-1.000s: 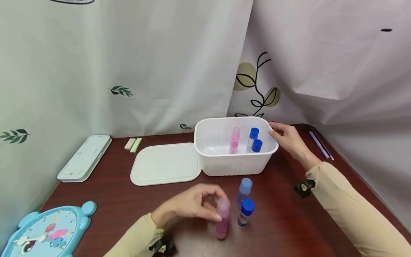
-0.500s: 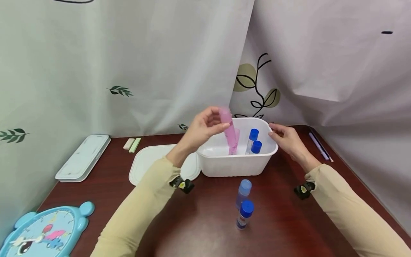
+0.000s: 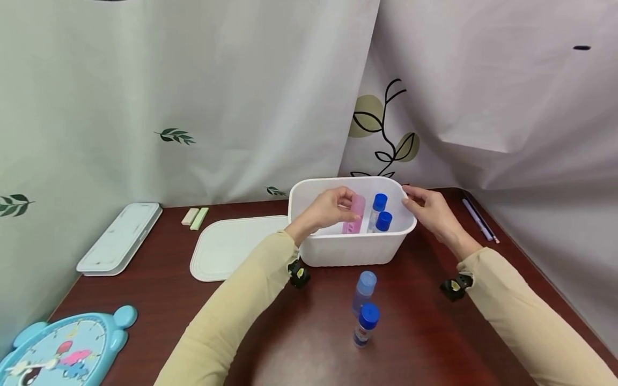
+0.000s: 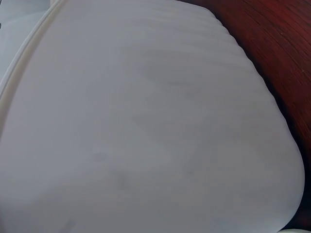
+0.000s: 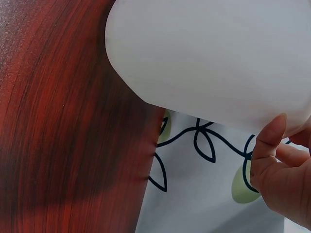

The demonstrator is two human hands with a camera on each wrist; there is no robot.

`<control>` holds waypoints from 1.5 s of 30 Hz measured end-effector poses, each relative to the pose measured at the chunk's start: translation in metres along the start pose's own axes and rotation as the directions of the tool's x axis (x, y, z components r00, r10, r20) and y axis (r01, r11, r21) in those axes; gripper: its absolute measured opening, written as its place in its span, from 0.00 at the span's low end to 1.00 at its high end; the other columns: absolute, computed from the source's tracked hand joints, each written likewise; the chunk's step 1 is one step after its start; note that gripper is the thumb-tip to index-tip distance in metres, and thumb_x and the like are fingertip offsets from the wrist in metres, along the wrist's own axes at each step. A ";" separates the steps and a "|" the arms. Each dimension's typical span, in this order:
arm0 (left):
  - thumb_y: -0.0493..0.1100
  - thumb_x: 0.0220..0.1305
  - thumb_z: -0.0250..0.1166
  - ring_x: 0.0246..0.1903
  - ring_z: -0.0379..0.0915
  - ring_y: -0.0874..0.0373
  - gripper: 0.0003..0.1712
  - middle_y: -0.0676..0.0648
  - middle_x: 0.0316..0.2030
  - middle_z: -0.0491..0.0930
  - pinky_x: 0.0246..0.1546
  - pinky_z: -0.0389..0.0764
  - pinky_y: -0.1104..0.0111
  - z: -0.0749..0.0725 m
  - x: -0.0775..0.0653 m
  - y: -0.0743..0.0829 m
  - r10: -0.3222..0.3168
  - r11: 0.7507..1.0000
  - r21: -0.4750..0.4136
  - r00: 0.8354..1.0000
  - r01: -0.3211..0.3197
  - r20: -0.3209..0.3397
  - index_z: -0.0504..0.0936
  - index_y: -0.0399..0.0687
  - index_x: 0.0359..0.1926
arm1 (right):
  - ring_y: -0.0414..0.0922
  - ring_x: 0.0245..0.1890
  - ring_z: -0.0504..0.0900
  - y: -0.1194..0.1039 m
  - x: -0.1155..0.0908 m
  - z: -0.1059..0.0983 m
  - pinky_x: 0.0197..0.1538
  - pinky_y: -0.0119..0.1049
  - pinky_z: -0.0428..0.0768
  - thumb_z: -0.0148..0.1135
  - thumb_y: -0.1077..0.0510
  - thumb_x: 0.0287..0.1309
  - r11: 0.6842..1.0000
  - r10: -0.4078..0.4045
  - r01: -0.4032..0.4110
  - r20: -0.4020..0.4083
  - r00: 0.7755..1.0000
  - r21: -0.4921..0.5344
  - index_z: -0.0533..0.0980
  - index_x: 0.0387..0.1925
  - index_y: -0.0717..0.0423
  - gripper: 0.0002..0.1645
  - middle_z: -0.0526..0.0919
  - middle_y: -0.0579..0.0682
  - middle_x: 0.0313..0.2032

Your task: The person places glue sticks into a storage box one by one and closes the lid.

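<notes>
A white plastic bin (image 3: 347, 252) stands at the back of the table. My left hand (image 3: 330, 209) reaches over its near rim and pinches a pink glue stick (image 3: 358, 205) upright inside it. Another pink one, seen there earlier, is now hidden or overlapped. Two blue-capped clear glue sticks (image 3: 383, 220) stand beside it in the bin. My right hand (image 3: 431, 210) pinches the bin's right rim, its thumb (image 5: 273, 133) against the outer wall. Two more glue sticks stand in front: a light-blue one (image 3: 364, 292) and a dark-blue-capped one (image 3: 367, 321). The left wrist view holds mostly bin wall (image 4: 146, 116).
A flat white lid (image 3: 232, 246) lies left of the bin. Farther left are two erasers (image 3: 195, 217), a white pencil case (image 3: 120, 238) and a light-blue toy clock (image 3: 67, 348). A lilac pen and a pencil (image 3: 478, 219) lie at right. A white curtain (image 3: 251, 96) closes off the back.
My left hand has lifted the pink glue stick from the table front, carried it up and away, and lowered it into the bin. The right hand has stayed at the bin's rim.
</notes>
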State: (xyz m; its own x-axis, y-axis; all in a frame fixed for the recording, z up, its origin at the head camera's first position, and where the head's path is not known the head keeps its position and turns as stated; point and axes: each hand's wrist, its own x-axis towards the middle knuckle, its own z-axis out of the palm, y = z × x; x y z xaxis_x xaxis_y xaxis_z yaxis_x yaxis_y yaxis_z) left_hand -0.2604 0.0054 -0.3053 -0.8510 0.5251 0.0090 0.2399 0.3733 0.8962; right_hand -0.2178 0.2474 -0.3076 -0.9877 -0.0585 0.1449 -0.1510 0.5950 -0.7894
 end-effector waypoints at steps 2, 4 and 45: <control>0.31 0.52 0.69 0.46 0.76 0.53 0.23 0.42 0.44 0.80 0.49 0.78 0.70 0.001 -0.001 0.001 -0.007 0.999 0.035 1.000 0.007 0.014 0.76 0.39 0.50 | 0.54 0.45 0.73 -0.001 0.000 -0.001 0.37 0.14 0.72 0.50 0.59 0.68 1.000 -0.004 0.004 -0.003 1.000 -0.004 0.62 0.64 0.69 0.28 0.73 0.67 0.49; 0.31 0.52 0.70 0.45 0.77 0.53 0.22 0.42 0.43 0.80 0.48 0.78 0.71 0.002 -0.002 0.002 -0.009 0.997 0.078 1.000 0.007 0.026 0.76 0.39 0.49 | 0.54 0.46 0.73 -0.001 0.000 -0.001 0.37 0.14 0.72 0.50 0.59 0.68 1.000 -0.003 0.003 -0.003 1.000 -0.006 0.62 0.64 0.69 0.28 0.73 0.67 0.49; 0.27 0.55 0.65 0.43 0.78 0.65 0.23 0.29 0.50 0.76 0.51 0.78 0.69 0.055 -0.095 -0.030 0.264 0.916 -0.381 0.902 -0.124 0.342 0.74 0.31 0.53 | 0.53 0.44 0.76 0.002 -0.001 0.000 0.42 0.27 0.80 0.51 0.58 0.67 1.000 0.003 -0.003 -0.014 1.000 -0.004 0.62 0.64 0.69 0.28 0.74 0.66 0.50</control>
State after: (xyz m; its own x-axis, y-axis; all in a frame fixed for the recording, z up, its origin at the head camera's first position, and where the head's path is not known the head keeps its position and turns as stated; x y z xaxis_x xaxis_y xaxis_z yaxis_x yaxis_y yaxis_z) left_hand -0.1614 -0.0135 -0.3577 -0.5443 0.8337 0.0930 0.1467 -0.0145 0.9891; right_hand -0.2175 0.2485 -0.3087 -0.9875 -0.0458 0.1511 -0.1483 0.5981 -0.7876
